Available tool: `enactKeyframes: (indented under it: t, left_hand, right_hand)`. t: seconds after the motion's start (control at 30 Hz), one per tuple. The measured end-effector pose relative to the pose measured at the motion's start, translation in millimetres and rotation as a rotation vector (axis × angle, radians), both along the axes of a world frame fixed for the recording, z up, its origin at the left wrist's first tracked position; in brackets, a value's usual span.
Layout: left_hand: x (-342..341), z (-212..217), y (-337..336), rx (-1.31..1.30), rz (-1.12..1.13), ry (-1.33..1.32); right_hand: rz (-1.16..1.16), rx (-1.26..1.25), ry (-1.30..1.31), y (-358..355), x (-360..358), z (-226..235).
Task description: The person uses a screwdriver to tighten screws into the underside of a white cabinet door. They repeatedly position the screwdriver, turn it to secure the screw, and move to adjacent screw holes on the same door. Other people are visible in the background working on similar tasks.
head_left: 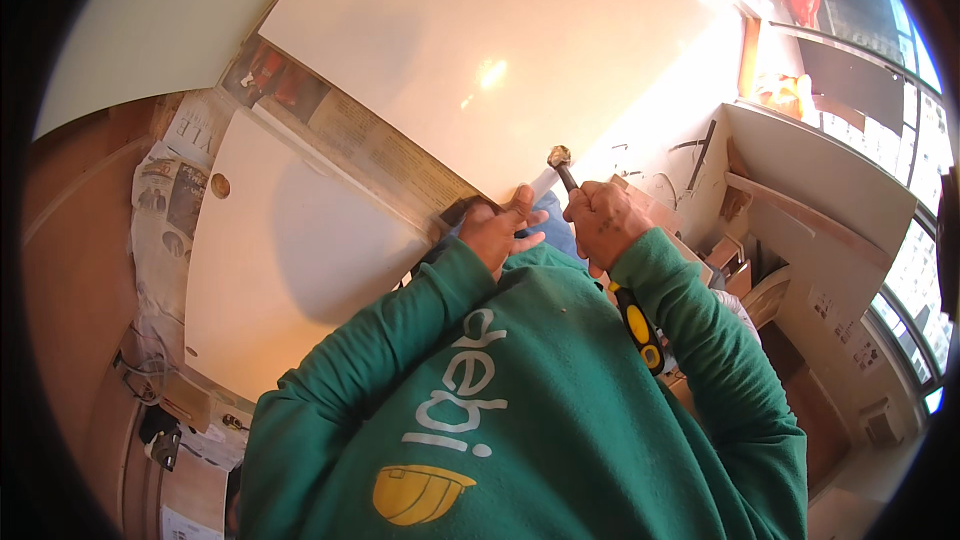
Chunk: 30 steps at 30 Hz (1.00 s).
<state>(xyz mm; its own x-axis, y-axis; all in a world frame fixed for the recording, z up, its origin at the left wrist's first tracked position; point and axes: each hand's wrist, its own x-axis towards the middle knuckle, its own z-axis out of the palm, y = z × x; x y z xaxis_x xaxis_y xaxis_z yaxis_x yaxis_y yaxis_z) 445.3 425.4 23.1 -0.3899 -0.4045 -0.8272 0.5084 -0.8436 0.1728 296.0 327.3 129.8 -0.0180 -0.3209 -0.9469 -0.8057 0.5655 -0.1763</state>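
My right hand [605, 223] is closed round the shaft of a hammer [564, 172]. Its metal head points up and away, close to the near corner of a large white panel [420, 50]. The yellow and black grip end [637, 328] shows below my wrist, beside the green sleeve. My left hand [500, 230] is at the same corner, left of the hammer. Its fingers are spread and partly bent; I see nothing clearly held in them. A pale strip [545, 182] lies between the left fingertips and the hammer head. Something dark behind the left hand is partly hidden.
Another white panel [290, 240] with a round hole lies to the left. Newspaper [385, 145] covers the gap between the panels. On the right are a white partition [820, 180], wooden pieces [735, 265] and bright windows. Cables [145, 365] hang at the far left.
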Motion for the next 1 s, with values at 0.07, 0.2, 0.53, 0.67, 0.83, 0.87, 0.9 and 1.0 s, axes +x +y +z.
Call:
enactKeyframes:
  t: [0.07,0.2,0.53,0.67,0.83,0.87,0.9,1.0]
  left_hand:
    - [0.5,3.7,-1.7,0.007,0.003,0.010]
    - [0.4,4.8,-4.8,0.008,-0.001,0.044]
    - [-0.9,3.4,-4.9,0.021,0.006,0.054]
    - [-5.0,-4.5,4.2,0.022,0.024,0.035]
    - [-4.9,1.3,-0.2,-0.051,-0.071,-0.076]
    - [-7.7,1.4,0.7,-0.065,-0.057,-0.086]
    - [-10.2,0.7,2.6,-0.079,-0.038,-0.097]
    - [-21.9,-5.8,9.3,-0.157,-0.011,-0.165]
  right_hand:
    - [0.171,-0.185,-0.135,17.5,-19.3,-23.7]
    - [0.321,-0.435,-0.378,39.7,-36.1,-44.3]
    - [-0.862,0.186,-0.206,14.0,11.5,-27.8]
    - [-1.027,0.142,-0.177,13.8,19.6,-17.1]
    - [-0.562,-0.172,-0.310,18.1,-35.6,27.4]
    - [-0.671,-0.200,-0.300,18.3,-49.4,42.1]
    - [-0.785,-0.230,-0.289,22.3,-65.9,52.3]
    - [-0.941,-0.301,-0.297,53.6,-127.9,53.2]
